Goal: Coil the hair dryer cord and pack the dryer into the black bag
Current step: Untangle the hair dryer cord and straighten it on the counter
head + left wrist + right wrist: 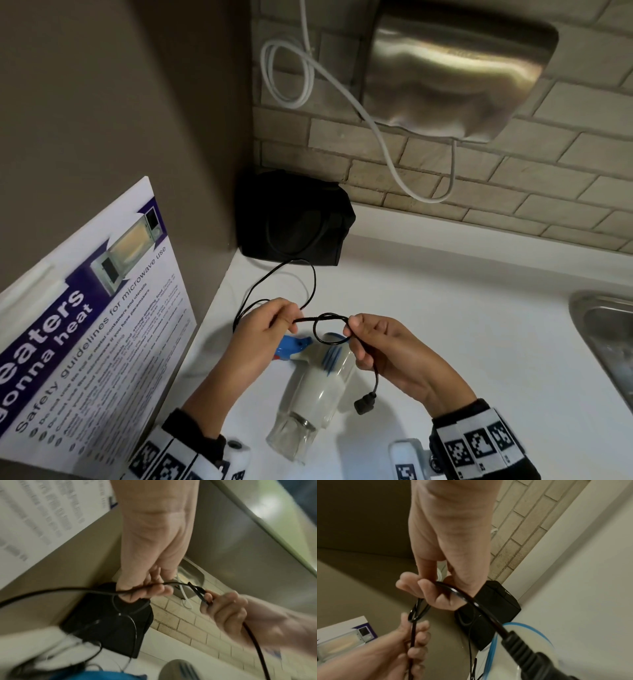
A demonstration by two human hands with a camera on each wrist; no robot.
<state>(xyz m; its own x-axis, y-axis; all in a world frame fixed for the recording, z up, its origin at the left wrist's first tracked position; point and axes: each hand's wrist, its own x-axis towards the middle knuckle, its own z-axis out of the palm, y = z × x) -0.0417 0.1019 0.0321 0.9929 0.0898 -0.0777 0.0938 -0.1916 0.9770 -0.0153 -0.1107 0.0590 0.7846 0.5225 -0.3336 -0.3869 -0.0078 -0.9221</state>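
Observation:
A white hair dryer [317,383] with blue trim lies on the white counter [462,325], under my hands. Its thin black cord [310,274] runs out toward the back and returns to my hands. My left hand [274,318] pinches the cord [96,590]. My right hand [359,334] pinches a small loop [330,327] of it [418,609], and the black plug [363,406] hangs below that hand [426,588]. The black bag [294,219] stands in the back corner, beyond the hands; its opening is not visible.
A safety poster [85,335] leans on the brown wall at left. A steel hand dryer [455,75] with a white cable [291,68] hangs on the brick wall. A sink [606,335] sits at the right edge.

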